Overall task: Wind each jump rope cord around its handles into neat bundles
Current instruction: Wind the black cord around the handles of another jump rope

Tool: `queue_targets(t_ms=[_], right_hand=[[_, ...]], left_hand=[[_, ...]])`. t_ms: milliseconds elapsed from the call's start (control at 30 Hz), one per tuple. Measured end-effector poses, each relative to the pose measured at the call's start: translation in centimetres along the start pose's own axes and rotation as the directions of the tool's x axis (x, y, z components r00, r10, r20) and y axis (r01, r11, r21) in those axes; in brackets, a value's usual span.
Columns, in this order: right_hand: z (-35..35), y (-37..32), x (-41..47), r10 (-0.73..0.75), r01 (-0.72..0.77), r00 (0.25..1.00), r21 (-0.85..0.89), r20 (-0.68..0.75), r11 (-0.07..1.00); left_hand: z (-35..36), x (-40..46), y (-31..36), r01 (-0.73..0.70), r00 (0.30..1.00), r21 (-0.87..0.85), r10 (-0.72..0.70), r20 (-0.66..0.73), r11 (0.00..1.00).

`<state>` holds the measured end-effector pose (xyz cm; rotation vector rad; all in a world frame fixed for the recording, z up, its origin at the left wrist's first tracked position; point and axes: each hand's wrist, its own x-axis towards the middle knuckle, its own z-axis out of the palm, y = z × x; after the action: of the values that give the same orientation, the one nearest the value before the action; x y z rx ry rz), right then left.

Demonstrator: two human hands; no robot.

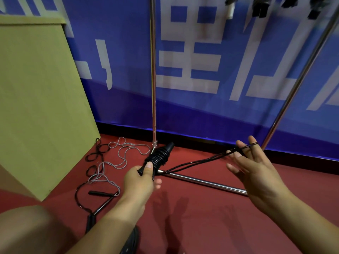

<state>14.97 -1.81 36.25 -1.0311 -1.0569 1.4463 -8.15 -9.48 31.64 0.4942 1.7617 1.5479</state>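
Handles [161, 155] point up-right, away from left hand [141, 180].

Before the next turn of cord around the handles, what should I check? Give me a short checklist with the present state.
1. Left hand grips the handles firmly: ok.
2. Wound coils lie close together on the handles: ok.
3. Free cord is taut between bundle and right hand: ok.
4. Cord is looped over the right fingers, not slipping: ok.
5. Free cord is clear of the metal rack bar: cannot tell.
6. Loose ropes on the floor stay untangled from this one: ok.
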Motion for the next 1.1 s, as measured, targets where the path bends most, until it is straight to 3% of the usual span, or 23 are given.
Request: queue_targets(t_ms=[133,300,433,667,967,1100], right_hand=[[0.2,0.0,0.0,-0.094,0.095,0.993,-0.019,0.068,0.995],[0.2,-0.7,0.3,-0.152,0.158,0.982,-0.048,0.116,0.986],[0.3,-0.6,1.0,-0.221,0.252,0.955,-0.151,0.197,0.956],[1.7,-1.4,2.0,-0.276,0.372,0.891,-0.233,0.360,0.898],[2.9,-1.4,4.0,-0.254,0.414,0.855,-0.298,0.453,0.860],[2.7,-1.0,5.4,-0.238,0.411,0.853,-0.316,0.465,0.855]], left_hand=[[-0.3,-0.1,-0.7,-0.082,0.995,0.339,0.059,0.078,0.937],[0.0,-0.5,-1.8,-0.169,0.963,0.619,-0.003,0.268,0.767],[0.4,-0.5,-2.2,-0.253,0.929,0.740,-0.057,0.366,0.623],[1.4,-0.4,-3.1,-0.341,0.837,0.731,-0.163,0.523,0.591],[2.0,-1.9,-2.6,-0.474,0.620,0.561,-0.195,0.760,0.678],[1.8,-3.0,-1.4,-0.469,0.512,0.454,-0.186,0.839,0.757]])
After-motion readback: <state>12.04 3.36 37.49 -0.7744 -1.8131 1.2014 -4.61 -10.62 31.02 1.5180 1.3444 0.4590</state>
